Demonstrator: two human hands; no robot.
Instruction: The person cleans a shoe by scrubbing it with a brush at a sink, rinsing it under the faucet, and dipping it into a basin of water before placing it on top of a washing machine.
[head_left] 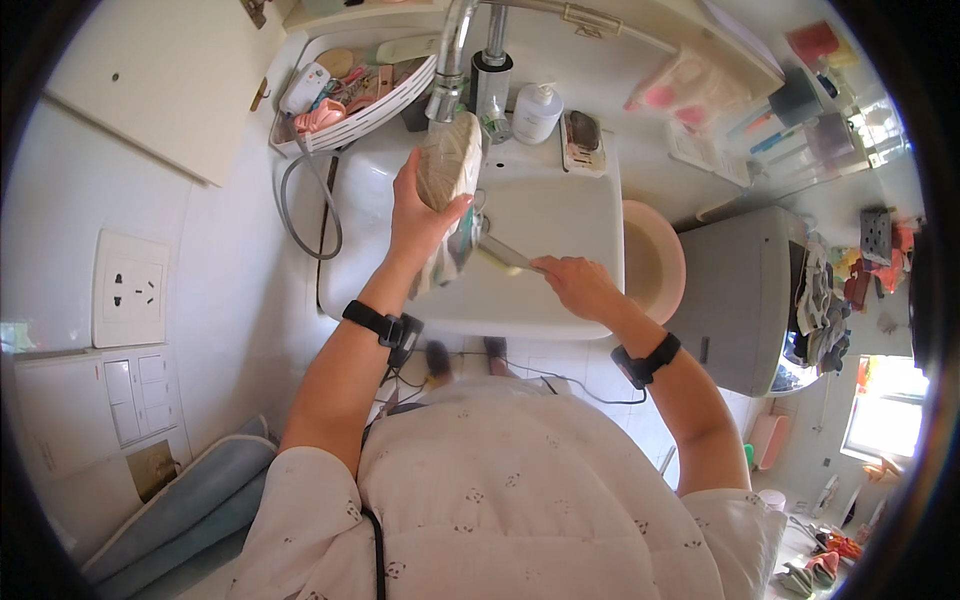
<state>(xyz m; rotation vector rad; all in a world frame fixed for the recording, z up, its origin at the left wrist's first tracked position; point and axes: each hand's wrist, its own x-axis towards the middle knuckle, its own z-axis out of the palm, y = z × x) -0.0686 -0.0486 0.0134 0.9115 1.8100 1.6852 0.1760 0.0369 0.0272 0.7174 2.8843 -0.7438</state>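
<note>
My left hand (418,220) grips a sneaker (452,160) around its middle and holds it tilted over the white sink (565,225). The pale sole shows, and one end is right at the mouth of the chrome faucet (447,90). White and teal parts of the upper show below my fingers. In my right hand (582,287), the fingers are wrapped round the handle of a brush (508,258). Its head reaches the side of the sneaker, where the bristles are mostly hidden. Whether water is running is hard to tell.
A white corner rack (370,110) full of small items stands at the sink's back left. Behind the basin are a pump bottle (538,113) and a soap dish (583,145). Right of it stand a pink tub (655,260) and a grey washing machine (735,300). A hose (285,195) loops at the left.
</note>
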